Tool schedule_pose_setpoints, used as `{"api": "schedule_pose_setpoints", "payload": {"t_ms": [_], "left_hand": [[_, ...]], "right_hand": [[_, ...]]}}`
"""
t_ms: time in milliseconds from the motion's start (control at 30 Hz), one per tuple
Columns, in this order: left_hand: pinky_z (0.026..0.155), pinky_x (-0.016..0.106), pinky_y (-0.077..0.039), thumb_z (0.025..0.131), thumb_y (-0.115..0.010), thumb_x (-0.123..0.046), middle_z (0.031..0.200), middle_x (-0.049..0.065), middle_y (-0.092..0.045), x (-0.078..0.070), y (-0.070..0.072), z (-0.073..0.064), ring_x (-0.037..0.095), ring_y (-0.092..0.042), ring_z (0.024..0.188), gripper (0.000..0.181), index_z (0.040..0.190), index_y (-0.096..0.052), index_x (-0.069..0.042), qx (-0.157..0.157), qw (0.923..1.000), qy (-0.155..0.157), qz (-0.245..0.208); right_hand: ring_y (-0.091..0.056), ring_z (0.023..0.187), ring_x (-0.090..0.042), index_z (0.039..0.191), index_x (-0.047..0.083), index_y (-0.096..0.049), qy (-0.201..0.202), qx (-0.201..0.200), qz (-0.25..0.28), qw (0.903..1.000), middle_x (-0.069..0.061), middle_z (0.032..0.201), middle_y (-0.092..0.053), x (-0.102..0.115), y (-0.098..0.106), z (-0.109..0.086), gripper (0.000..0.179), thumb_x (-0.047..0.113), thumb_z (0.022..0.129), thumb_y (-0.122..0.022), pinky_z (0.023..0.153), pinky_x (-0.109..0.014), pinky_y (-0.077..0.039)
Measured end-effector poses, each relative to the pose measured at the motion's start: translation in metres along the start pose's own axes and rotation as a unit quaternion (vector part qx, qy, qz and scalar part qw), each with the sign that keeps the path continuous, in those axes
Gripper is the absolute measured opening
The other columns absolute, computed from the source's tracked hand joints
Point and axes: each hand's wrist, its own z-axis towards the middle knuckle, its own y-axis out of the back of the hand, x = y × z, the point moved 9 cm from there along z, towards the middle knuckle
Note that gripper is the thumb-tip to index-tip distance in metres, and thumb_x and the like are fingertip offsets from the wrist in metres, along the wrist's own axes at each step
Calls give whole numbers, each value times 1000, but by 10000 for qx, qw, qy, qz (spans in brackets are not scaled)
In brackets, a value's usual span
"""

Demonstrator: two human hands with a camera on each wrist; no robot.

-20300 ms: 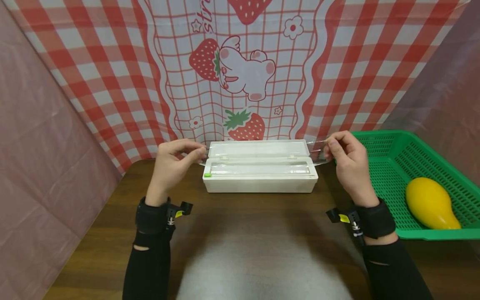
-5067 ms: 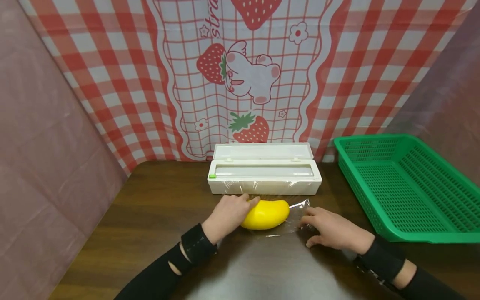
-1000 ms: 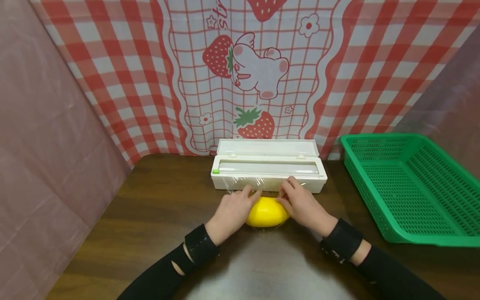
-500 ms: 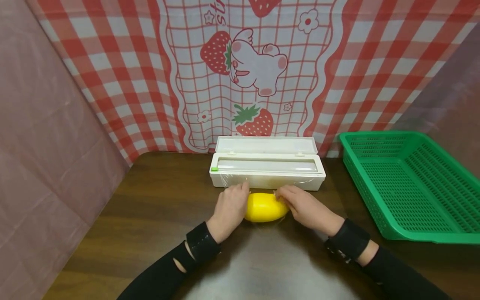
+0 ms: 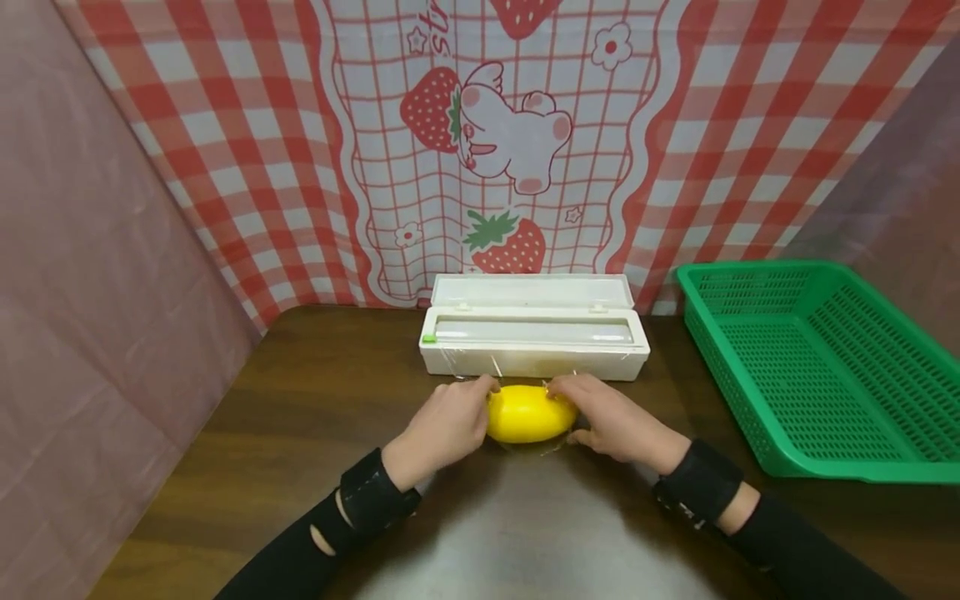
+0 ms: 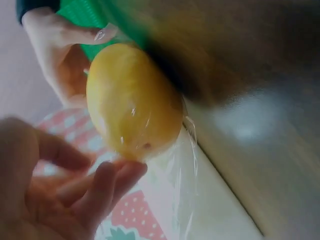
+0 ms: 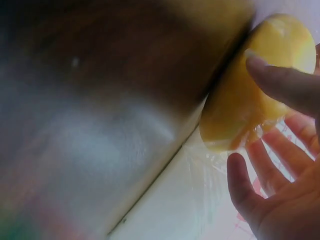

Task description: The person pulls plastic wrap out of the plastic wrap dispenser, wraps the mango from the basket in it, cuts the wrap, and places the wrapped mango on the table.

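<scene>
A yellow mango (image 5: 528,414), wrapped in clear cling film, lies crosswise on the table in front of a white cling film dispenser (image 5: 534,362). The left hand (image 5: 450,417) is at its left end. In the left wrist view, that hand's fingertips (image 6: 132,170) touch the mango's end, the fingers loosely bent. On the other end, the right hand (image 5: 618,417) holds the mango, its thumb (image 7: 280,82) across the wrapped side and its fingers spread along the other side. Loose film (image 6: 187,175) hangs from the mango toward the dispenser.
The dispenser's lid (image 5: 532,291) stands raised at the back, with a green slider (image 5: 429,338) at its left end. At the right stands a green plastic basket (image 5: 750,400) with nothing in it. A red-and-white strawberry cloth (image 5: 517,167) hangs behind the table.
The mango left the basket and now lies on cling film before the dispenser. In the last half second, the left hand loosened and shifted left; the right thumb moved out to the mango's near side.
</scene>
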Motion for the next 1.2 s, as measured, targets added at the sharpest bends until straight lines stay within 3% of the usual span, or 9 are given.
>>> {"api": "schedule_pose_setpoints", "payload": {"t_ms": [133, 267, 333, 467, 633, 800, 933, 1200], "left_hand": [[83, 26, -45, 85, -61, -17, 120, 9, -59, -1, -7, -8, 14, -59, 97, 37, 120, -57, -7, 714, 9967, -236, -299], [90, 30, -41, 81, -68, -32, 135, 13, -47, -2, -16, -10, 20, -52, 113, 63, 134, -46, -4, 1104, 9932, -363, -10], [90, 30, -41, 78, -71, -35, 136, 14, -46, -4, -18, -9, 22, -51, 115, 70, 135, -45, -3, 1025, 9936, -407, 263], [86, 30, -44, 75, -73, -37, 132, 17, -49, -6, -20, -5, 23, -55, 109, 73, 132, -47, 0, 584, 9936, -555, 793], [83, 29, -46, 77, -69, -39, 123, 14, -57, -2, -18, 2, 21, -59, 99, 65, 127, -52, 0, 273, 9946, -585, 816], [83, 25, -45, 81, -66, -39, 111, 2, -61, 11, -18, 7, 12, -55, 89, 54, 122, -56, -6, 303, 9987, -354, 184], [76, 22, -43, 84, -61, -41, 101, -5, -58, 24, -20, 12, 8, -50, 82, 44, 118, -58, -13, 376, 9982, -24, -462], [85, 27, -42, 86, -56, -47, 117, -1, -60, 48, -30, 14, 9, -53, 94, 55, 129, -55, -12, 801, 9862, 854, -1170]], "right_hand": [[-46, 105, -13, 122, 11, -52, -171, -167, -34, 9997, 0, 118, -53, -4, -1, 2, 65, 21, 65, -81, 90, -33, -41], [-48, 106, -14, 120, 11, -55, -272, -232, -105, 9993, -2, 119, -56, -8, 1, 3, 59, 25, 67, -79, 90, -32, -41], [-49, 108, -15, 121, 10, -56, -270, -214, -99, 9994, -2, 121, -56, -9, 2, 3, 57, 24, 70, -78, 90, -32, -41], [-49, 109, -16, 122, 9, -55, -139, -292, -61, 9995, -3, 122, -56, -8, 4, 4, 55, 23, 73, -76, 91, -34, -40], [-49, 110, -18, 124, 6, -53, 51, -395, 57, 9992, -5, 122, -56, -7, 4, 5, 53, 23, 77, -72, 91, -36, -40], [-48, 109, -17, 127, 6, -51, 23, -392, 245, 9989, -4, 122, -55, -9, 3, 7, 51, 23, 81, -68, 92, -37, -39], [-47, 110, -18, 129, 7, -50, -164, -356, 411, 9984, -4, 122, -54, -14, 3, 10, 50, 23, 84, -64, 93, -38, -38], [-47, 106, -18, 133, 8, -47, -721, 19, 954, 9928, -5, 124, -53, -26, -3, 15, 47, 29, 91, -54, 92, -40, -37]]}}
